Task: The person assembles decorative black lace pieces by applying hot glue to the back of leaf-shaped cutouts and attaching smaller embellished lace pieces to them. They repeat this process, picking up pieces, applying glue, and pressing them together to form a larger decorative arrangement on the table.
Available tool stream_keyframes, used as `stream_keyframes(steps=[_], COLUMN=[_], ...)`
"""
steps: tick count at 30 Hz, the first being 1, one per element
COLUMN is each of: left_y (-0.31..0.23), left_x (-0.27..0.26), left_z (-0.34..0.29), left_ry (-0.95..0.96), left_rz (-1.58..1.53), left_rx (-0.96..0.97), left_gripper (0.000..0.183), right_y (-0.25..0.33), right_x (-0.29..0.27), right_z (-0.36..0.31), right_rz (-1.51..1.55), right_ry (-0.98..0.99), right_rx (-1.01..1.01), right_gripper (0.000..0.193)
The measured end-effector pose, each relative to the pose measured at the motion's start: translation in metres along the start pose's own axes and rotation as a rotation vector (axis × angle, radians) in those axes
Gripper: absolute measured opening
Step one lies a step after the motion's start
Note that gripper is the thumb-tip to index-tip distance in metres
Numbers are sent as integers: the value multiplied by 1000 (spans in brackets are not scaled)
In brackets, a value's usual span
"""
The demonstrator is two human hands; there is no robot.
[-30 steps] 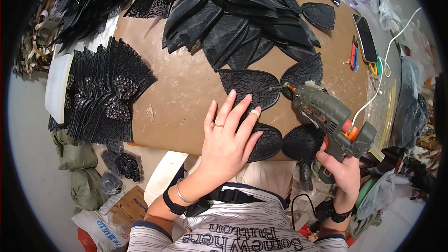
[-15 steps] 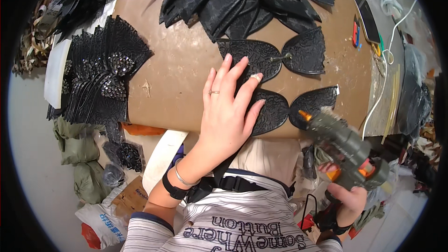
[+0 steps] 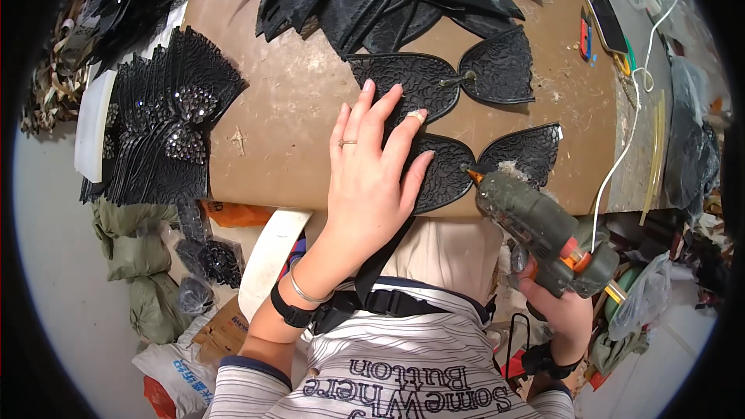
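My right hand [image 3: 555, 306] is wrapped round a dark green hot glue gun [image 3: 535, 217]. Its orange nozzle tip is at the inner end of the nearer left black textured piece [image 3: 444, 174]. Beside that tip lies the nearer right black piece [image 3: 524, 151], partly hidden by the gun. My left hand [image 3: 372, 159] lies flat with fingers spread, over the left ends of the two left pieces. Farther off, the upper left piece [image 3: 419, 81] and the upper right piece [image 3: 500, 68] meet at a blob of glue [image 3: 458, 78].
Overlapping black pieces [image 3: 388, 4] pile up at the back of the brown table [image 3: 279, 109]. Stacked black pieces with shiny stones [image 3: 167, 120] lie at the left. A phone [image 3: 603, 12], a red cutter [image 3: 584, 35], a white cord [image 3: 621, 147] and glue sticks [image 3: 656, 155] lie at the right.
The glue gun has moved left and slightly up, bringing its nozzle to the nearer left piece's inner end. The left hand stays on the pieces, and the view has shifted slightly.
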State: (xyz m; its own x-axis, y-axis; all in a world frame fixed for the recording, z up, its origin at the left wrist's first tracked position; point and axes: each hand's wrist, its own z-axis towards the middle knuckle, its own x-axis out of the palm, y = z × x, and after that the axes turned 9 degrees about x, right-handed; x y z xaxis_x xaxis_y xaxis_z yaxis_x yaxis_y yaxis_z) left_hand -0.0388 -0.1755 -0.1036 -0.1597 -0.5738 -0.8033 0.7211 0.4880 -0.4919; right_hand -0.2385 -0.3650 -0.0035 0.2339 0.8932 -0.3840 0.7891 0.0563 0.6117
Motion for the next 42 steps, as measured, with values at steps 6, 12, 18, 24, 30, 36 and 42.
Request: stream_keyframes(steps=[6,12,18,24,30,36,42], left_y=[-1,-1,-1,-3,-3,-7,-7], left_x=[-1,0,2,-2,-10,-12,-15], left_z=[1,1,1,5,4,8,9], left_ry=[6,14,13,11,-13,-92,-129], left_rz=[15,39,55,1,-120,-157,-226], left_rx=[7,20,25,-1,-42,-57,-96], left_gripper=[44,44,45,46,48,41,34], right_y=[-2,-6,-6,-10,-17,55,206], right_x=[-5,-8,-10,-32,-113,-183,-143], right_z=[-7,-7,-6,8,78,127,306], right_rz=[82,107,132,373,645,-507,-466], right_ry=[-100,-95,-109,26,162,-721,-582], right_rx=[51,72,67,-125,-56,-178,-784], right_gripper=[20,19,19,37,45,37,42])
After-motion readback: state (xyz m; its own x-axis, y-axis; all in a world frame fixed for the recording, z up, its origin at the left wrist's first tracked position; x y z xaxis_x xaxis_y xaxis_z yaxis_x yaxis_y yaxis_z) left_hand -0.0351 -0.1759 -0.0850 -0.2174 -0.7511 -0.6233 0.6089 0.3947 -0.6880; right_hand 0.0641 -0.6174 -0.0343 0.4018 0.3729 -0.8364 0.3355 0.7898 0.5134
